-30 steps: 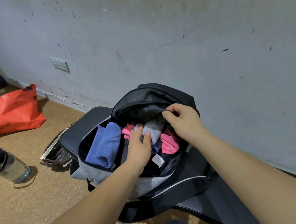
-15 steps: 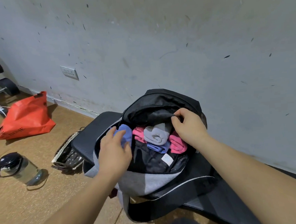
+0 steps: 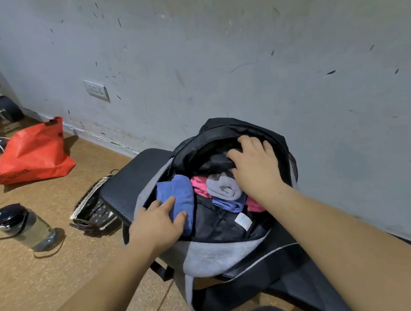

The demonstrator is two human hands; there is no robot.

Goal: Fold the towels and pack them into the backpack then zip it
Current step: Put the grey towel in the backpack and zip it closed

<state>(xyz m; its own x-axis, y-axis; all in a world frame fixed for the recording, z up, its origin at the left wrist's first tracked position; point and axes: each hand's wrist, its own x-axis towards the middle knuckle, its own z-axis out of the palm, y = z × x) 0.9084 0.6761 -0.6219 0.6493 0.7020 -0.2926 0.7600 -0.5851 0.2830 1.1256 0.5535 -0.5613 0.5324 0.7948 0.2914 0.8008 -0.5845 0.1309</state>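
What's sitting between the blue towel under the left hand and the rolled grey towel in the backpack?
In the head view, a pink towel lies between the blue towel and the grey towel, inside the backpack.

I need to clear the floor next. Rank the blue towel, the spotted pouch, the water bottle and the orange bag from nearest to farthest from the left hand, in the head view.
1. Blue towel: under the left hand, at the backpack's left side.
2. Spotted pouch: on the floor, just left of the backpack.
3. Water bottle: farther left, lying on the floor.
4. Orange bag: far left, by the wall.
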